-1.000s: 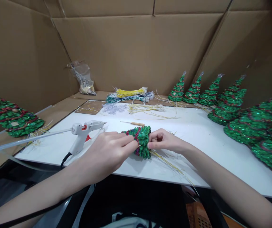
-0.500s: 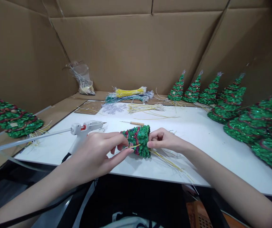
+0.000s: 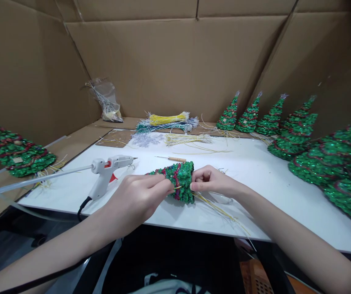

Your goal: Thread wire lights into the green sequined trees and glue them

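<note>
A small, cone-shaped, shiny green tree with red trim [image 3: 185, 175] lay on its side on a flat white board [image 3: 239, 163], its wide bottom toward the right hand [image 3: 210, 181]. That hand held the bottom edge, thumb pressed on it and the other fingers curled in. The left hand [image 3: 146, 192] pinched a short, thin yellow wire [image 3: 178, 188] that stuck out of the tree's side. Just behind the tree lay a thin metal spike with a wooden handle [image 3: 177, 159]. A white plastic glue gun with a red trigger [image 3: 101, 179] was near the left hand.
</note>
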{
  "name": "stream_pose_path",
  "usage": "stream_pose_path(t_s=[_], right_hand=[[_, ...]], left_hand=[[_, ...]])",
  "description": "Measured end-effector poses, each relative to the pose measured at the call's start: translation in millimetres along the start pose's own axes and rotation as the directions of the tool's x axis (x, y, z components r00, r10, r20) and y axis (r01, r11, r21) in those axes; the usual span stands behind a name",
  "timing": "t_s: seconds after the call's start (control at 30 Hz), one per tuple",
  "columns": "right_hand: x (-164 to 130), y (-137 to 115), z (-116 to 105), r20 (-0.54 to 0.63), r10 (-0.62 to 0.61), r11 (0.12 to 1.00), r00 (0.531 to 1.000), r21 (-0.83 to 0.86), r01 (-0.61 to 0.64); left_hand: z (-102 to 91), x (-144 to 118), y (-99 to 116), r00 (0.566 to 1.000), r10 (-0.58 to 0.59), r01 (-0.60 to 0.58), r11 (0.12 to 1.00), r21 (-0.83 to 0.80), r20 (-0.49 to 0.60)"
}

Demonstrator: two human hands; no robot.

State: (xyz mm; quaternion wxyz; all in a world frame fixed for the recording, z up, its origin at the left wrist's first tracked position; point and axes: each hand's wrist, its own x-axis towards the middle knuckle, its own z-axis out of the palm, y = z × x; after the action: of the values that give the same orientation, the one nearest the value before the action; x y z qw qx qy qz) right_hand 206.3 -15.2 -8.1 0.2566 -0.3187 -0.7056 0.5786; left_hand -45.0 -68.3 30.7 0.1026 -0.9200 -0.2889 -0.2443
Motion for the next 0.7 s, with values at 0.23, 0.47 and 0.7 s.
stream_pose_path(t_s=[0.23, 0.47, 0.7], right_hand=[[-1.3, -0.5, 0.6, -0.006, 0.004, 1.0, 1.0, 0.012, -0.003], [-1.7, -3.0, 1.5, -0.021, 0.021, 1.0, 1.0, 0.002, -0.021], [-1.9, -0.5, 1.8, -0.025, 0.008, 1.0, 1.0, 0.007, -0.007]], left_hand=[[9.0, 5.1, 3.5, 0.998, 0.068, -0.067, 0.994, 0.087, -0.006], [8.8, 3.4, 3.2, 0.995, -0.099, 0.093, 0.984, -0.153, -0.031], [8.7, 4.6, 2.1, 0.955, -0.281, 0.296, 0.91, -0.289, 0.095]])
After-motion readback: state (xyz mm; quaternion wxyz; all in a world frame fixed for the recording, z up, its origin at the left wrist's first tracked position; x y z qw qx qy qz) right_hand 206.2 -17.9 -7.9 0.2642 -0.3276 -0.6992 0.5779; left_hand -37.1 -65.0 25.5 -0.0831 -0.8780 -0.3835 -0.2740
